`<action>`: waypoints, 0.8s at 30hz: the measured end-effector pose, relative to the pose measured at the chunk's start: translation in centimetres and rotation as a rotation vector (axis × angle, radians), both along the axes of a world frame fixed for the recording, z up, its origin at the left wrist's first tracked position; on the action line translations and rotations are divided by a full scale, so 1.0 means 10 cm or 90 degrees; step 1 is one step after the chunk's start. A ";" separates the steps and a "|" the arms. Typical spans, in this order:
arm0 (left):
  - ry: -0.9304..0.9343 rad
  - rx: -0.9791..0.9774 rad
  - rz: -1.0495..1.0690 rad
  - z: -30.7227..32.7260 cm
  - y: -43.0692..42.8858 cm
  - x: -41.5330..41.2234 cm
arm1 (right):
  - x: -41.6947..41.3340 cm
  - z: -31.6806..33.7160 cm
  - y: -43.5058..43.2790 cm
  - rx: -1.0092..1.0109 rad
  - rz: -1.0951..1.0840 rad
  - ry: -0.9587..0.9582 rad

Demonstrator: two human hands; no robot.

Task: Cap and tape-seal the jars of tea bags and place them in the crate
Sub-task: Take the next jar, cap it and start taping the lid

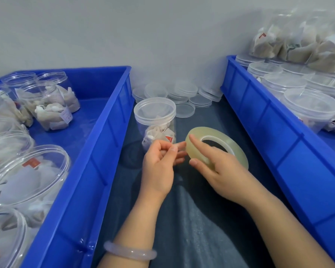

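One clear plastic jar of tea bags (155, 120), lid on, stands upright on the dark blue cloth (182, 219) between two blue plastic crates, nearer the left crate (104, 142), just behind the hands.

Right hand (224, 171) grips the one roll of clear tape (203, 132): index finger flat across its top face, thumb on the outer side. The roll is tilted and held above the cloth.

Left hand (159, 165) has its fingers curled, with thumb and forefinger pinching at the roll's left rim. Can't tell if a tape end is between them.

Left crate holds at least seven open clear jars of tea bags, no lids.

Right crate (269, 122) holds at least six lidded jars, with clear bags of tea bags (307, 41) piled on the far ones.

About seven loose clear lids (185, 110) lie at the cloth's far edge by the wall, some stacked.
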State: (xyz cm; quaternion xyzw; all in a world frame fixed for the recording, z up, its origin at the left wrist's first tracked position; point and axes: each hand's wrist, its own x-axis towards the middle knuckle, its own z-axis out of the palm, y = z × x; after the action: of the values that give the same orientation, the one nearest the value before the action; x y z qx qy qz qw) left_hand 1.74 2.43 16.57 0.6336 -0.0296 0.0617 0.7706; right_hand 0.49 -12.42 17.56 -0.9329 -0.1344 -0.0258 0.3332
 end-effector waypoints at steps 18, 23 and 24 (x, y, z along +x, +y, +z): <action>-0.293 0.358 0.145 -0.02 -0.03 -0.10 | 0.09 0.11 0.05 0.037 -0.054 -0.064; -0.276 0.363 0.209 0.00 0.01 -0.09 | 0.07 0.25 0.08 0.043 0.013 0.012; -0.273 0.362 0.205 0.00 0.01 -0.09 | 0.06 0.25 0.09 0.038 0.027 0.022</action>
State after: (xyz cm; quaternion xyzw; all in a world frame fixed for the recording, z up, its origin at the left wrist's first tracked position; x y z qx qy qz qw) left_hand 0.80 2.54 16.56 0.7912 -0.1058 0.3023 0.5210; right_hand 1.11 -11.55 20.05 -0.9198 -0.1477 -0.0063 0.3635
